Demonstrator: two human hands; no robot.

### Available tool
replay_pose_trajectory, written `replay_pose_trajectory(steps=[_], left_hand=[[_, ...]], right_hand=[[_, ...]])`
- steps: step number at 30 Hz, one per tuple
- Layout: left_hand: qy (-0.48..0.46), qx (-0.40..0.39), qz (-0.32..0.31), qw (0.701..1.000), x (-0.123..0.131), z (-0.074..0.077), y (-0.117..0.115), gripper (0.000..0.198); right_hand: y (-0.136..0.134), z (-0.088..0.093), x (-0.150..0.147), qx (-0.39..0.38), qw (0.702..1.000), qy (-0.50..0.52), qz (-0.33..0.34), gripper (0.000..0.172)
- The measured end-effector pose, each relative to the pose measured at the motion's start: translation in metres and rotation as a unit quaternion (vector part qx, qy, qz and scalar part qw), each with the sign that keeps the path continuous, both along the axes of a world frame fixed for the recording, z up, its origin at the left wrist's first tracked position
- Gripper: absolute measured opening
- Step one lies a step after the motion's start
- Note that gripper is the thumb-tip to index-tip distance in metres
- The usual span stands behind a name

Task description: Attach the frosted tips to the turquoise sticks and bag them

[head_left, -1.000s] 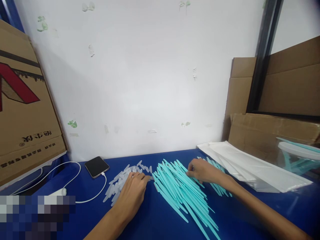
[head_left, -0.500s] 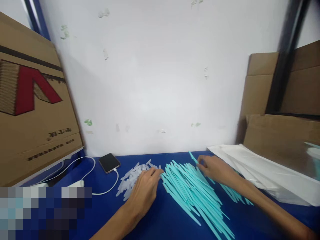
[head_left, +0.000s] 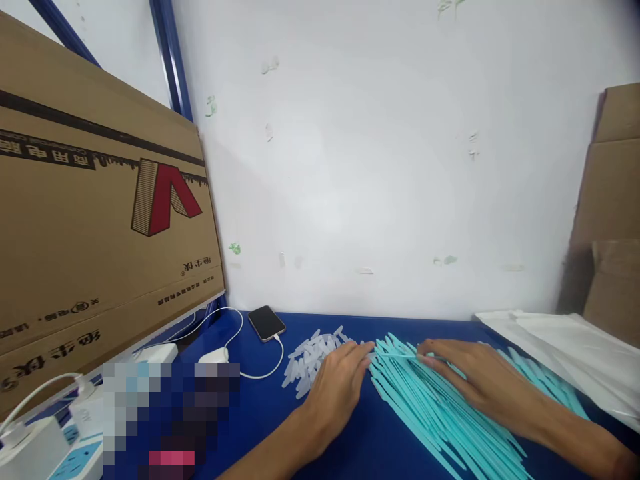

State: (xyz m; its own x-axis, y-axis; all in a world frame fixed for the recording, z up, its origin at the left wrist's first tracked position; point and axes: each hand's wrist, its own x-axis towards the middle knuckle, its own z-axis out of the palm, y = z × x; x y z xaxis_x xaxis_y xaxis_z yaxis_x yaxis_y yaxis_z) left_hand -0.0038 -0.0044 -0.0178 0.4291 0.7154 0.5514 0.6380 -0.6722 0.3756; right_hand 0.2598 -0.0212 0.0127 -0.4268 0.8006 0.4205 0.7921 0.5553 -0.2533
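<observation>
broad blue table (head_left: 365, 447) under everything, backed by a white wall. along its left edge, leaning, a big cardboard box (head_left: 90, 220); toward the right edge, a stack of white bags (head_left: 575, 350). over the right half of the surface, a fanned heap of teal sticks (head_left: 440, 420), long axes running from the middle of the far edge down toward the near right corner, tips bunched at the far end. just left of those tips and touching them, a smaller heap of clear plastic pieces (head_left: 310, 357). farther left, near the far edge, a phone (head_left: 267, 323) on a white cable (head_left: 260, 375).

right hand (head_left: 475, 377) palm down and flat on top of the teal sticks, fingers stretched leftward over their far ends; squarely on the heap, so the nearer of the two. cannot tell whether anything is pinched beneath the fingertips. left hand (head_left: 340, 380) open and flat as well, at the seam between the two heaps, fingertips by the stick tips. hands near each other but apart.

against half a second ago: seen from farther left, with more box and less of the right side showing. right hand lower and flatter, no longer lifted at the far end of the heap with one stick angled up. left hand at the same seam.
</observation>
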Motion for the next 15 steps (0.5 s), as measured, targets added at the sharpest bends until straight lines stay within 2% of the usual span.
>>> replay_pose_trajectory(steps=[6,15], left_hand=[[0.020,0.029,-0.063,0.997,0.0025,-0.0027,-0.0023,0.032],[0.069,0.049,-0.052,0.995,0.0009,-0.0008,-0.0024,0.045]], right_hand=[[0.0010,-0.0066,-0.0044,0.024,0.999,-0.020,0.025,0.040],[0.0049,-0.0102,-0.0010,0.049,0.998,-0.025,0.033,0.040]])
